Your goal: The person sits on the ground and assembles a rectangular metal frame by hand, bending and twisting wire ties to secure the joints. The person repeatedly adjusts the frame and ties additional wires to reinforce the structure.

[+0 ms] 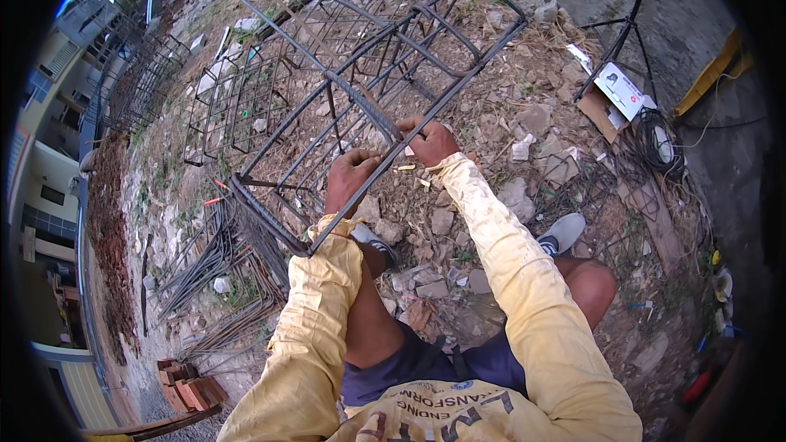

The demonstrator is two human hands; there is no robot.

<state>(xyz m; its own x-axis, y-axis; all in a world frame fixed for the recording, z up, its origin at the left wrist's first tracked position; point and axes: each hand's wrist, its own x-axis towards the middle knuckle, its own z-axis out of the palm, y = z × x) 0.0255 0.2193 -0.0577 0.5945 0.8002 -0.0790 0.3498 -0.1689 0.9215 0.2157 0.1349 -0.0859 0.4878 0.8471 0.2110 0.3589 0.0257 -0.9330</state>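
Two hands grip a long box-shaped rebar cage (360, 74) of dark, rusty steel bars, which lies tilted on rubble-strewn ground just ahead of the person's knees. The left hand (350, 180) is curled around one long bar near the cage's close end, and the right hand (429, 141) is closed on a bar just beside it. Loose bent rods (214, 266) lie heaped to the left, near stacked red bricks (190, 391).
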